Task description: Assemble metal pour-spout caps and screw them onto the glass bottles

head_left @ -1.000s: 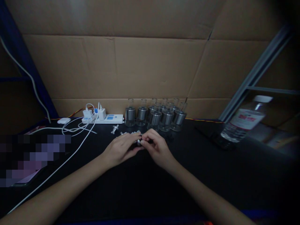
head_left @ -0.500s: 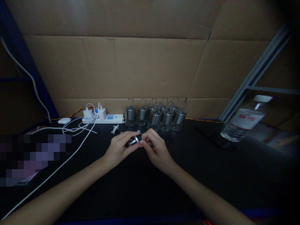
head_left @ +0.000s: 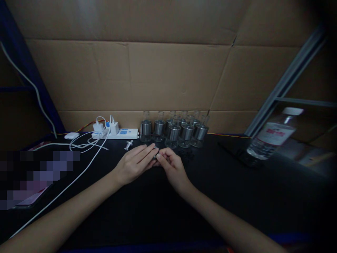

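Over the middle of the black table my left hand [head_left: 133,163] is closed around a small silvery metal part [head_left: 155,155]. Its fingers cover nearly all of that part, so only a bit of its end shows. My right hand [head_left: 172,167] meets it from the right, thumb and fingertips pinched on the showing end. Just beyond the left hand lies another small silvery fitting [head_left: 129,145] with a flange. Several glass bottles with metal sleeves [head_left: 173,133] stand in a cluster behind the hands. Small black pieces [head_left: 186,154] are scattered right of the fingertips.
A white power strip [head_left: 129,133] with chargers and looping white cables sits at the back left. One cable [head_left: 65,186] runs toward the front left. A water bottle [head_left: 271,135] stands at the right. Cardboard [head_left: 168,77] walls the back.
My left fingers have stretched forward over the metal part, hiding the shaft and ring visible before. The right hand has shifted slightly, still pinching at its end.
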`<state>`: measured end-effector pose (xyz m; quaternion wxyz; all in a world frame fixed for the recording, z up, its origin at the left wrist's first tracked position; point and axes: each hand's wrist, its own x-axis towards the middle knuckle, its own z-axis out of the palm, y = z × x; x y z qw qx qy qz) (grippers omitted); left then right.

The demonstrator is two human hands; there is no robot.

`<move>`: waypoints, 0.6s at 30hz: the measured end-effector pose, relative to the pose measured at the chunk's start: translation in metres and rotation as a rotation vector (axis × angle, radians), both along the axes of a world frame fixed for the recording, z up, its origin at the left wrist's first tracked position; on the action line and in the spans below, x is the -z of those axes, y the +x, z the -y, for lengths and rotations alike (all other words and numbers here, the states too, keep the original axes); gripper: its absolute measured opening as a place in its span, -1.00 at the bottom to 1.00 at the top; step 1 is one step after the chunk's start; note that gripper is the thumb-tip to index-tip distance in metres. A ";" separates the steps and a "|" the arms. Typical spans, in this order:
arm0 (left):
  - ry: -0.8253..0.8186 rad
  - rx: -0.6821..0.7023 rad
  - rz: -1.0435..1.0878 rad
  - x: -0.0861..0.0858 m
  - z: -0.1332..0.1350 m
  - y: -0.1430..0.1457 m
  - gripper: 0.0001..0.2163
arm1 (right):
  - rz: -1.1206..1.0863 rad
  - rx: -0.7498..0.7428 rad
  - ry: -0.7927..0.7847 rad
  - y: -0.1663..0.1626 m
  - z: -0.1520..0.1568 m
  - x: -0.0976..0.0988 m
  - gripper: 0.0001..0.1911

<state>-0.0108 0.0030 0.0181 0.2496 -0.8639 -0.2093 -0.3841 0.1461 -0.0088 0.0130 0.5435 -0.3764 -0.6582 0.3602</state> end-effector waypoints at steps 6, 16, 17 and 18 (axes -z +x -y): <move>0.066 -0.034 -0.141 -0.005 0.003 -0.003 -0.65 | -0.287 -0.091 -0.196 0.000 -0.001 -0.004 -0.81; -0.171 -0.052 0.178 -0.005 -0.001 -0.016 -0.68 | -0.419 0.057 -0.147 0.041 -0.028 -0.018 -0.84; -0.201 -0.044 0.192 -0.003 -0.001 -0.014 -0.69 | -0.343 0.086 -0.103 0.041 -0.028 -0.017 -0.84; -0.230 -0.037 0.198 0.000 -0.002 -0.013 -0.70 | -0.265 0.126 -0.046 0.042 -0.029 -0.016 -0.84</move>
